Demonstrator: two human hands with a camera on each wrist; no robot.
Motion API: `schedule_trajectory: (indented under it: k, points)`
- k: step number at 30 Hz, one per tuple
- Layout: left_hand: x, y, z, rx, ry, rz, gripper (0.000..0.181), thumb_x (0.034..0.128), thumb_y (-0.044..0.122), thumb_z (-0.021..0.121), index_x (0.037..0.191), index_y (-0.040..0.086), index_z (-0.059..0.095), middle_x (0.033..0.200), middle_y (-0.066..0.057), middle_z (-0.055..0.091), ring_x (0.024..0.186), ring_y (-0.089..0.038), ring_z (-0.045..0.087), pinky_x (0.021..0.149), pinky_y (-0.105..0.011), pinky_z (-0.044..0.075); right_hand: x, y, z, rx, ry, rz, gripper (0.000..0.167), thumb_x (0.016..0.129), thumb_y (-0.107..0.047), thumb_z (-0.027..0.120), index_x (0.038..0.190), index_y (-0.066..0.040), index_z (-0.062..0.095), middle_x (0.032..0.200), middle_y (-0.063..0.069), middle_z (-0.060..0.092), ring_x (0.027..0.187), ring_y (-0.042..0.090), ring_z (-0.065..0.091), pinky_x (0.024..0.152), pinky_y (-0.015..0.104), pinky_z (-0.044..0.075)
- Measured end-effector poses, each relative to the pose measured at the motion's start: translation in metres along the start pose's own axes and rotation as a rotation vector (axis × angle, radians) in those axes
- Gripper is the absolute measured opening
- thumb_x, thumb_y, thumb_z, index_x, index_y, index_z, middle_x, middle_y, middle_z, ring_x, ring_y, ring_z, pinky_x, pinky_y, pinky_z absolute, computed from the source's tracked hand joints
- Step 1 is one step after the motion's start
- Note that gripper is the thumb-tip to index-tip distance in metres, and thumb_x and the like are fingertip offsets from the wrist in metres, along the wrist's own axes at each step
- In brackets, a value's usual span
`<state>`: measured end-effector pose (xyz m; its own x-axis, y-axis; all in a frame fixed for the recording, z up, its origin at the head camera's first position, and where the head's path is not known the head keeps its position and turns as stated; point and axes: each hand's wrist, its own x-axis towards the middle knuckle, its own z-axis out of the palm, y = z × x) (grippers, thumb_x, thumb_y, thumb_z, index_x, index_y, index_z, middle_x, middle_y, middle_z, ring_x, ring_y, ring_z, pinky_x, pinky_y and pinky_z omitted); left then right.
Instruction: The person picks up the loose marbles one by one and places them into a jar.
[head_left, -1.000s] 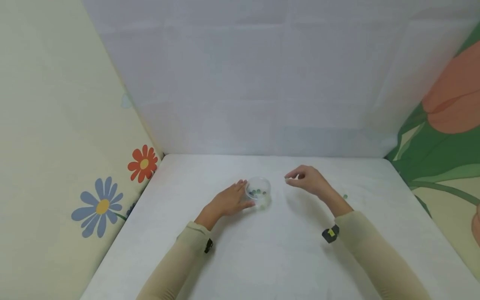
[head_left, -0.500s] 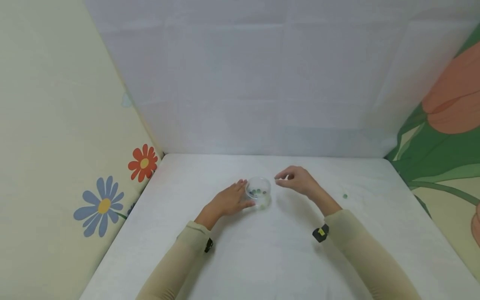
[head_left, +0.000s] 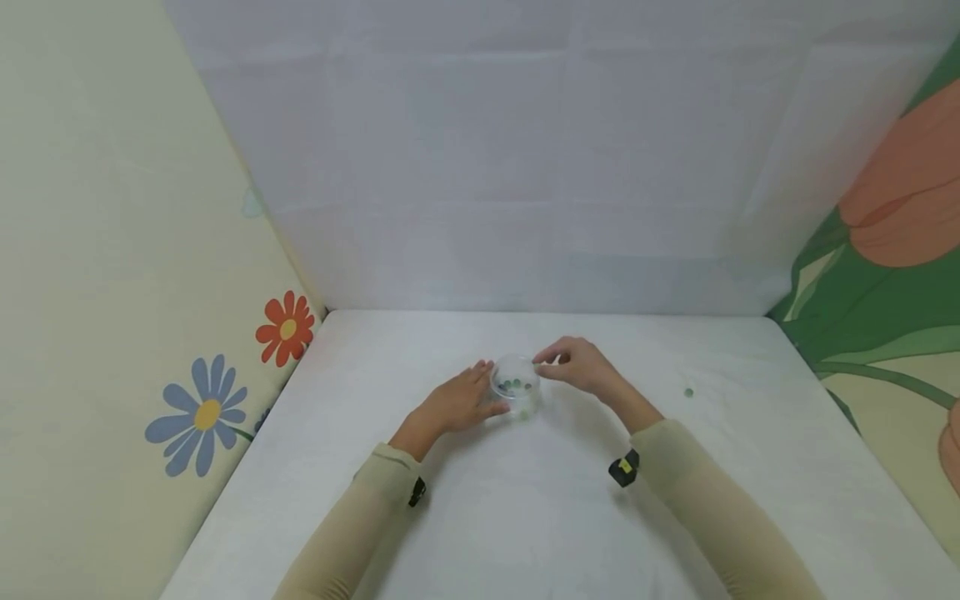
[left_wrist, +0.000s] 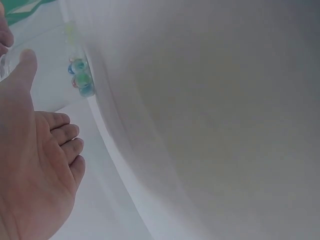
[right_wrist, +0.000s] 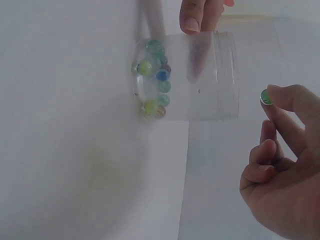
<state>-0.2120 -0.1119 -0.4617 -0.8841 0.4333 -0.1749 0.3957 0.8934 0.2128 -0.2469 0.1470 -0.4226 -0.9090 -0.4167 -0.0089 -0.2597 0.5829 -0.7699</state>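
Observation:
A clear plastic jar (right_wrist: 192, 102) stands upright on the white table with several glass marbles (right_wrist: 163, 75) at its bottom, in green, blue, yellow and reddish tints. My left hand (head_left: 455, 402) rests against the jar's left side, fingers straight and thumb on the near side; in the left wrist view, that palm and its relaxed fingers show. Thumb and index finger of my right hand (head_left: 581, 367) pinch a green marble (right_wrist: 266, 97). They are at the jar's right rim in the head view; the right wrist view shows the marble apart from the rim, beyond the mouth.
One loose green marble (head_left: 688, 392) lies on the table (head_left: 525, 517) to the right of my right hand. A white sheet (head_left: 525, 167) hangs behind the table, and flower-patterned panels (head_left: 97, 292) stand at both sides.
My right hand has moved left with the marble, from well right of the jar to its rim. The left hand and jar have stayed in place.

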Motion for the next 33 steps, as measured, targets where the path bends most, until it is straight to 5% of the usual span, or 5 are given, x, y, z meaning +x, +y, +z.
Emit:
schedule_trajectory:
  k: [33]
  points:
    - [0.003,-0.005,0.007,0.038,0.018,0.011,0.095,0.0990,0.071,0.038,0.161,0.001,0.017,0.168,-0.016,0.018,0.155,-0.031,0.016,0.126,-0.045,0.021,0.005,-0.009,0.018,-0.006,-0.047,-0.027,0.027,0.092,-0.024,0.076,0.117,-0.012,0.076,0.103,0.003,0.067,0.088,0.018,0.057,0.069,0.027,0.049]
